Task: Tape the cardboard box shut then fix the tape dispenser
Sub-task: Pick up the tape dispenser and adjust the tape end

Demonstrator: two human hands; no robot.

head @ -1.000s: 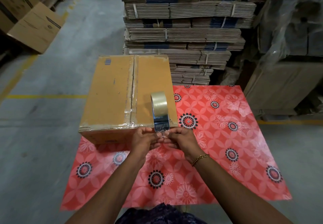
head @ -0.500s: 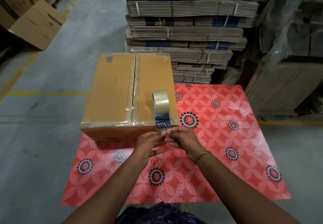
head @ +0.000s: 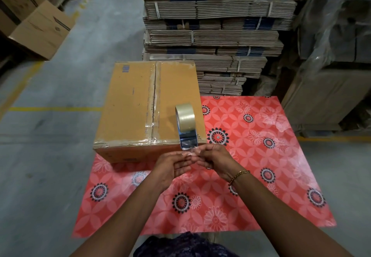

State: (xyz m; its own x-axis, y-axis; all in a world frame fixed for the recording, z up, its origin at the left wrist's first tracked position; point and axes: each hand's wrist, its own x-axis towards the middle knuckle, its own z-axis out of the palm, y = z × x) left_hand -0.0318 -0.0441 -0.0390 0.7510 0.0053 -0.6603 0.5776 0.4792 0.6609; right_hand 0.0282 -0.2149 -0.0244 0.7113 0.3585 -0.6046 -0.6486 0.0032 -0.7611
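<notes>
I look down on the cardboard box (head: 148, 106), which sits on the left part of a red flowered cloth (head: 261, 156) spread over the table. Clear tape runs along the box's centre seam and along its near top edge, wrinkled where the two strips cross. The flaps lie closed.

The tape dispenser (head: 186, 130) stands upright on the near right corner of the box top, its roll of clear tape above and its shiny metal mouth pointing down toward me at the box edge.

My left hand (head: 170, 166) and right hand (head: 216, 158) meet just below that mouth, in front of the box's near face. Fingertips of both hands are drawn together around a loose bit of clear tape (head: 190, 152) coming out of the dispenser. The left hand's fingers are curled, the thumb pressed near the tape; the right hand's fingers are bent inward, pinching at the same spot. The tape is glossy and small, so I cannot tell exactly which fingers have hold of it. A gold bracelet (head: 239, 175) sits on the right wrist.

Behind the table rises a stack of flattened cardboard (head: 210, 25), bundled with straps.
</notes>
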